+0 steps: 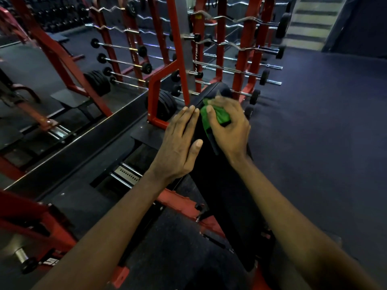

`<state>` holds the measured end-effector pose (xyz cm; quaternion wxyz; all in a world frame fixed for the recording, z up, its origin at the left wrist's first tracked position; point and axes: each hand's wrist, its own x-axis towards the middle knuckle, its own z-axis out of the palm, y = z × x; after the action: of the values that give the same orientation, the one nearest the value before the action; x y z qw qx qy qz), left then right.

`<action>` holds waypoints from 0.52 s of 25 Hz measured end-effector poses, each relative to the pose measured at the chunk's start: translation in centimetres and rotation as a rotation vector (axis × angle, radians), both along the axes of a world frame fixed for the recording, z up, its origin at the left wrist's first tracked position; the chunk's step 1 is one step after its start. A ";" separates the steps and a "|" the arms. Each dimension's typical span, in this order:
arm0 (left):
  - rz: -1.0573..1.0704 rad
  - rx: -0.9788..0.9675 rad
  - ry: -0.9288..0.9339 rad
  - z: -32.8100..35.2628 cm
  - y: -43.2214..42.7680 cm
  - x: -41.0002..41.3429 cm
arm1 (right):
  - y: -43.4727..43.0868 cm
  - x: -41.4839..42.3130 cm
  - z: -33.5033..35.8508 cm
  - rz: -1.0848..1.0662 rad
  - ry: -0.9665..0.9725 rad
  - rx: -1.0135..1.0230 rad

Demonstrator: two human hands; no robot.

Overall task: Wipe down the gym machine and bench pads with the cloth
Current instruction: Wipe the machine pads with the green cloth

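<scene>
Right hand (229, 130) grips cloth (222, 117), largely hiding it

green cloth (217, 116), black bench pad (224, 185), red rack frame (156, 97), dark blue floor (324, 122)

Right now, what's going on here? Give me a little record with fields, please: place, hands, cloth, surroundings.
place: gym floor, seen from a head camera looking down
surface: black bench pad, running away from the viewer
bracing: left hand, fingers straight, flat on the pad's left edge
wiping: right hand grips the green cloth against the pad's far end, slightly blurred
behind: red barbell rack with straight and curl bars
left of rack: black weight plates
</scene>
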<state>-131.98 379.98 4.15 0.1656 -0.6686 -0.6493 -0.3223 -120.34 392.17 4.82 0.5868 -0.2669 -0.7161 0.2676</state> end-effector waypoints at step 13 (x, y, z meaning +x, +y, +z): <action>0.044 0.022 0.095 -0.5 0.4 -0.3 | -6.8 2.1 -5.5 -0.032 0.051 -0.034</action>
<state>-132.32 380.38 3.67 0.2104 -0.6670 -0.6517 -0.2934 -118.25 385.40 -0.67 0.6042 -0.2815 -0.6920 0.2771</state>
